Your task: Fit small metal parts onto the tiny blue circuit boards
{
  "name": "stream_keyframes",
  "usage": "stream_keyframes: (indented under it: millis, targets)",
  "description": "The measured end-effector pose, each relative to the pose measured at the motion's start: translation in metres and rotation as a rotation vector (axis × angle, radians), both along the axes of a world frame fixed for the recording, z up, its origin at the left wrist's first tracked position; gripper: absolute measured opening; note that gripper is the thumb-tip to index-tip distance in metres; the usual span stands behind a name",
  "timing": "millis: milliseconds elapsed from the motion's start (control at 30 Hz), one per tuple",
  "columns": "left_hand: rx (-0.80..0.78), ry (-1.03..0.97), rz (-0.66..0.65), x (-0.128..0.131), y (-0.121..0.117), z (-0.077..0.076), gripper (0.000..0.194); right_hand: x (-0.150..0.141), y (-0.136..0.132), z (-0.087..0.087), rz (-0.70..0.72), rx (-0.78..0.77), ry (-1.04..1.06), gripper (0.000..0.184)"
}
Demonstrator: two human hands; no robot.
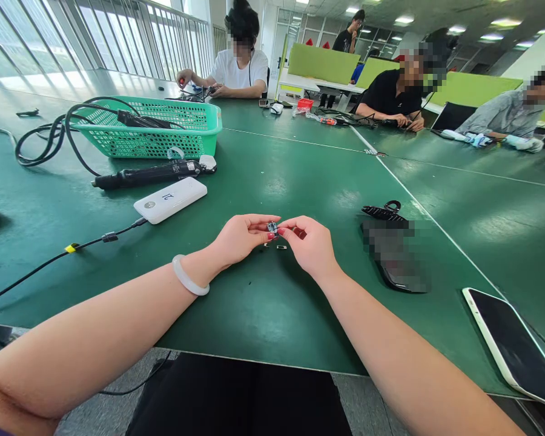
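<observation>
Between my two hands is a small dark part with silvery-white details [272, 227], too small to name its kind. My left hand [240, 238] pinches it from the left between thumb and fingers. From the right, the thumb and forefinger of my right hand [309, 245] are closed at its edge. The right fingertips touch the part or something tiny on it; I cannot make out which. Just below the fingers, a small pale rectangular piece [281, 247] lies on the green table [263, 315]. Another tiny piece [266, 245] lies by my left thumb.
At the left stand a green plastic basket [158, 142] with cables, a black electric screwdriver [149, 174] and a white power bank [171, 200] on a cable. To the right lie a black hair clip [386, 212], a dark pouch-like item [393, 257] and a phone [513, 339]. Co-workers sit across the table.
</observation>
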State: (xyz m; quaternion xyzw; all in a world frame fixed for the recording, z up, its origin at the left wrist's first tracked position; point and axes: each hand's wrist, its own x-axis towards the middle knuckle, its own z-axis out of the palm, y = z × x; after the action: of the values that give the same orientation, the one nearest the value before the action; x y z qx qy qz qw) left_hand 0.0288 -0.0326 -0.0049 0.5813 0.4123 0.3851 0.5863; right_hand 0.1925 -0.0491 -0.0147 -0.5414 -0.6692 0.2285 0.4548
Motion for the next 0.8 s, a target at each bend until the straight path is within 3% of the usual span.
stream_keyframes:
  millis: [367, 633, 800]
  targets:
    - [0.092, 0.099, -0.015, -0.0011, 0.0016, -0.0034, 0.039, 0.0003, -0.0004, -0.0007, -0.004, 0.016, -0.011, 0.015]
    - [0.066, 0.078, -0.009, -0.0001, -0.0007, -0.0008, 0.035, 0.0024, -0.0019, 0.0026, 0.009, 0.098, -0.219, 0.025]
    - [-0.005, 0.040, 0.010, 0.0013, -0.0026, 0.0024, 0.037, 0.0030, -0.0015, 0.0011, 0.045, 0.081, -0.111, 0.014]
